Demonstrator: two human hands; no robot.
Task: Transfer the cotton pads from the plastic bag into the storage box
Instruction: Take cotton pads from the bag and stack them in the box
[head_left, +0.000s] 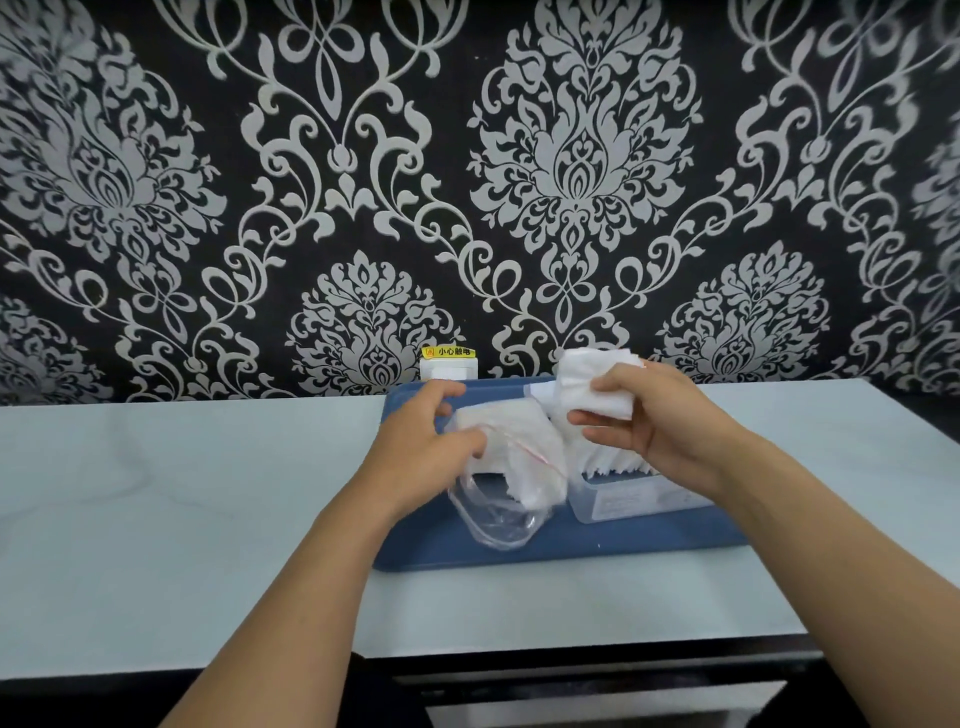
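A clear plastic bag (501, 506) with a red zip line lies on a blue tray (623, 540), white cotton pads (511, 436) still inside it. My left hand (423, 441) grips the bag's upper left side. My right hand (654, 415) holds a stack of white cotton pads (589, 382) in the air above the clear storage box (634, 499). The box stands on the tray to the right of the bag and holds a row of upright pads (613, 460).
The tray sits on a pale countertop (182, 499) against a black and silver patterned wall. A white wall socket (448, 368) with a yellow label is just behind the tray. The counter's front edge runs below, with a dark cabinet underneath.
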